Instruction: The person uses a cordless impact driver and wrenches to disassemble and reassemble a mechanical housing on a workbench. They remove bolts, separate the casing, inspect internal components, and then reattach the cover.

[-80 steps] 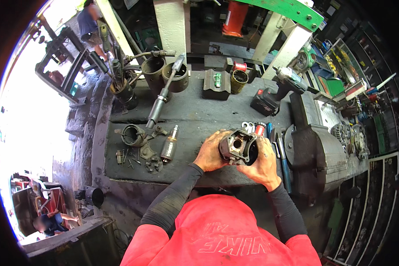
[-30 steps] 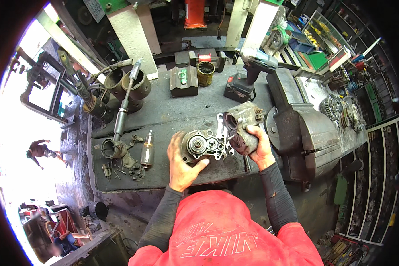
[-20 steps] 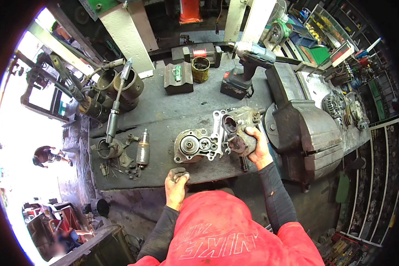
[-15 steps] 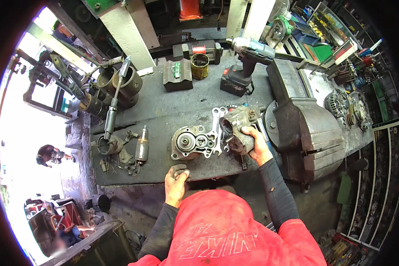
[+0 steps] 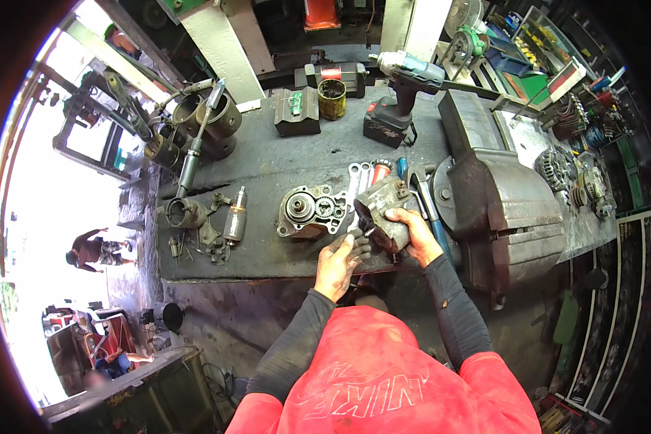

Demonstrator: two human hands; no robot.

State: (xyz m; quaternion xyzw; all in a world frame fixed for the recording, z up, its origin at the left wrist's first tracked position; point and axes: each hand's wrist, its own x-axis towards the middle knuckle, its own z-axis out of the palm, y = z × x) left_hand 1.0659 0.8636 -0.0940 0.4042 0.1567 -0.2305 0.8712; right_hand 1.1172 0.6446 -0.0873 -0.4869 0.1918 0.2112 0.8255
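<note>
My right hand (image 5: 418, 240) grips a dirty cast-metal housing (image 5: 388, 211) above the bench's front edge, its dark open end turned left toward my other hand. At that open end is my left hand (image 5: 341, 262), its dirt-darkened fingers curled together; whatever they hold, if anything, is hidden. To the left on the bench lies a gear housing (image 5: 312, 211) with a round shaft end and small gears showing. Behind the held housing lie several combination wrenches (image 5: 355, 177), partly covered. Farther left are a cylindrical armature (image 5: 235, 217) and another metal housing (image 5: 188, 213).
A large vise (image 5: 510, 210) fills the bench's right side. A cordless impact wrench (image 5: 401, 98) stands behind, beside a grimy yellow can (image 5: 332, 99) and a metal block (image 5: 296, 112). Wide metal tubes (image 5: 220, 119) stand back left. Alternators (image 5: 557, 168) lie beyond the vise.
My left hand has moved right and forward, up to the open end of the held housing. My right hand has tilted the housing and brought it slightly nearer me. The view has shifted a little.
</note>
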